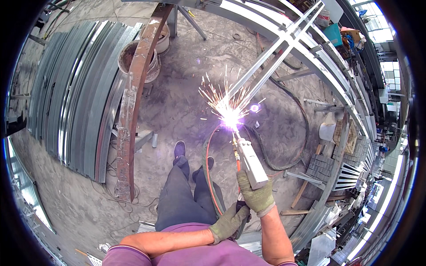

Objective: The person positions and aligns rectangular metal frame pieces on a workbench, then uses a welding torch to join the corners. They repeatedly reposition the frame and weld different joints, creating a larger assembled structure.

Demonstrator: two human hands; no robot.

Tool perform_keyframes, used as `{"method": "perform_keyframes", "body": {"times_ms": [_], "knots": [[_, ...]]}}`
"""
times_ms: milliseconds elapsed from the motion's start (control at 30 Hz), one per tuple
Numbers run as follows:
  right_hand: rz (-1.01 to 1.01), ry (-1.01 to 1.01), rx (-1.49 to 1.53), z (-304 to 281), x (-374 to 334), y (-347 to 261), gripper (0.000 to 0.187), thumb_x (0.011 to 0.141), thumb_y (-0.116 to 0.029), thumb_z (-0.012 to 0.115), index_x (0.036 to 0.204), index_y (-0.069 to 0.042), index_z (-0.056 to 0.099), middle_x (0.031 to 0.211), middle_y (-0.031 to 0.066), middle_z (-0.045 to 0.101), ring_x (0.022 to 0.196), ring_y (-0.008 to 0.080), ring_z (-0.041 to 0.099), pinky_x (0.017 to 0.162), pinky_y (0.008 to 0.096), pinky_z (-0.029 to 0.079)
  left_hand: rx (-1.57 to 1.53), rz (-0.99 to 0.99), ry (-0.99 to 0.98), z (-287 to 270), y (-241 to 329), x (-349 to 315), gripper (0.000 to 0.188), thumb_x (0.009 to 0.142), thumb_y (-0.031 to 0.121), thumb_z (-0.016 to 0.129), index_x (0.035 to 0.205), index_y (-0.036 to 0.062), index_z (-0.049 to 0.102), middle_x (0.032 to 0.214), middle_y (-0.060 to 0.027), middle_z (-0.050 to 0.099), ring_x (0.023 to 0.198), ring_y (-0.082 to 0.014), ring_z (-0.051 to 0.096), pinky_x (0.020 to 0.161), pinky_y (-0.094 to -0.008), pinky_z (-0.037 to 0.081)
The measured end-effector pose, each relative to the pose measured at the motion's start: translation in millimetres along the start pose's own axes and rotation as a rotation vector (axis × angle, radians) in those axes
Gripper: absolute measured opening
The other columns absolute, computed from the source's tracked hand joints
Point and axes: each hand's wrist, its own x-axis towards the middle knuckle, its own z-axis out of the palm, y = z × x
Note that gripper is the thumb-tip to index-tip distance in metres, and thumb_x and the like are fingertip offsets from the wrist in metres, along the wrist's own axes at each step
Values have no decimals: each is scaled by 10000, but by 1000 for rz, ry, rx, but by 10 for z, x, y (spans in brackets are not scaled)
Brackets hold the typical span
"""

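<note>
My right hand (256,193), in a green work glove, is closed around the rear of a pale, boxy welding gun (253,163). Brass fittings and a red hose run along its left side. Its tip meets a bright violet-white glare that throws orange sparks (230,104). Behind the glare, two silver metal tubes (262,73) reach down from the upper right; their near ends are washed out by the light. Just below the gun, my left hand (228,223), gloved alike, is wrapped around the dark hose (241,205) close to the right hand.
A rusty steel beam (128,115) stands left of my legs, with buckets (155,66) beside it and stacked grey metal strips (75,93) beyond. Looped hoses (306,133) lie on the concrete floor. A curved steel frame (328,75), small grey blocks (324,168) and a white bucket (327,131) are at right.
</note>
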Motion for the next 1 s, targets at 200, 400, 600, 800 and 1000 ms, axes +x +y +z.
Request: {"method": "perform_keyframes", "body": {"times_ms": [200, 400, 600, 800, 1000], "knots": [[67, -30, 13, -25, -21, -50, 232, 974, -262, 813, 1031, -38, 794, 760, 120, 764, 694, 251, 787, 591, 385, 579, -6, -19, 19, 15, -67, 8, 526, 1153, 541, 469, 1273, 38, 564, 1026, -18, 633, 908, -108, 565, 810, -284, 498], [152, -54, -16, -2, -61, 71, 272, 972, -274, 803, 1093, -31, 783, 860, 108, 775, 786, 236, 763, 680, 379, 585, -92, -93, 17, 51, -40, -31, 543, 1152, 570, 455, 1190, 59, 634, 1001, -2, 663, 874, -79, 589, 788, -264, 505], [361, -11, 184, 30, -194, 198, 321, 1003, -278, 802, 1146, 8, 772, 841, 63, 753, 770, 108, 690, 669, 331, 557, -29, -177, 5, 8, -80, -13, 524, 1160, 526, 475, 1309, 38, 589, 1045, -18, 667, 916, -85, 597, 806, -268, 521], [182, 227, 407, -117, -276, 239, 274, 934, -141, 840, 1158, -13, 749, 892, 48, 744, 748, 103, 670, 653, 311, 558, 410, -55, -96, -115, 62, 178, 541, 1139, 477, 559, 1407, 8, 555, 1092, -34, 654, 955, -97, 573, 800, -271, 507], [216, 358, 403, -332, -301, 548, 293, 982, -122, 782, 1230, 5, 691, 955, 68, 721, 798, 195, 682, 717, 360, 568, 1287, 722, 211, -453, 1186, 659, 582, 919, 277, 829, 1391, 15, 613, 1303, -199, 684, 1066, -305, 713, 900, -415, 593]]}}
